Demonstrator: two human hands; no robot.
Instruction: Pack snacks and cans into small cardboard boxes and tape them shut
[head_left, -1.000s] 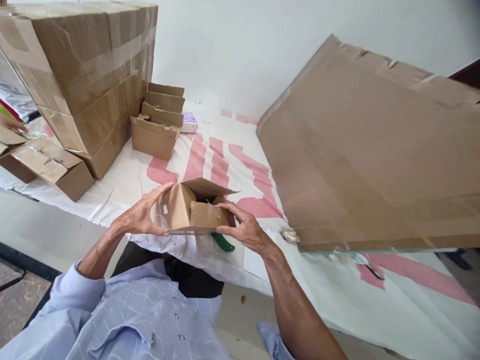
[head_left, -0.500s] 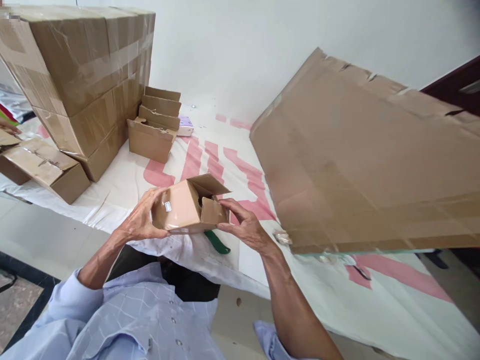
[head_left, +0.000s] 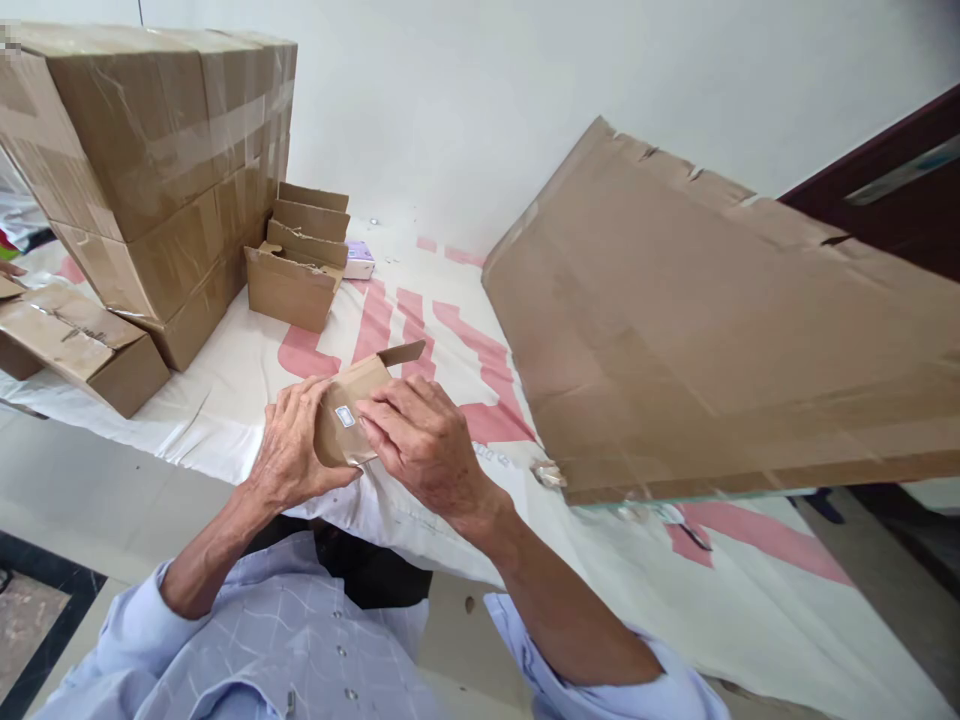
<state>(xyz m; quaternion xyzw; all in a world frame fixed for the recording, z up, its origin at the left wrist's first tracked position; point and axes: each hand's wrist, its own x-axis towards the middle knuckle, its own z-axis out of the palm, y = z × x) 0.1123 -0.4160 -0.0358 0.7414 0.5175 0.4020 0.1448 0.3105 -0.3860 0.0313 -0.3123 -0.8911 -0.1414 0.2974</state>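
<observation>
A small brown cardboard box (head_left: 360,385) with a white label (head_left: 344,416) on its side is held above the near edge of the table. My left hand (head_left: 292,440) grips its left end, thumb below and fingers over the top. My right hand (head_left: 427,445) is closed against the box's right part, its bent fingertips touching the face beside the label. Whether those fingertips pinch anything small is hidden. One flap (head_left: 403,352) stands out at the far right end of the box. My right hand covers the box's open end.
Taped cartons (head_left: 172,160) are stacked at the left, with a smaller closed box (head_left: 82,340) before them. An open-flapped box (head_left: 289,290) stands beside a purple-white packet (head_left: 360,260). A big cardboard sheet (head_left: 697,330) leans at the right. White cloth with pink shapes (head_left: 480,350) covers the table.
My right hand has moved left from the box's open end onto its labelled side. The box has turned slightly, and the green curved object below it is out of sight.
</observation>
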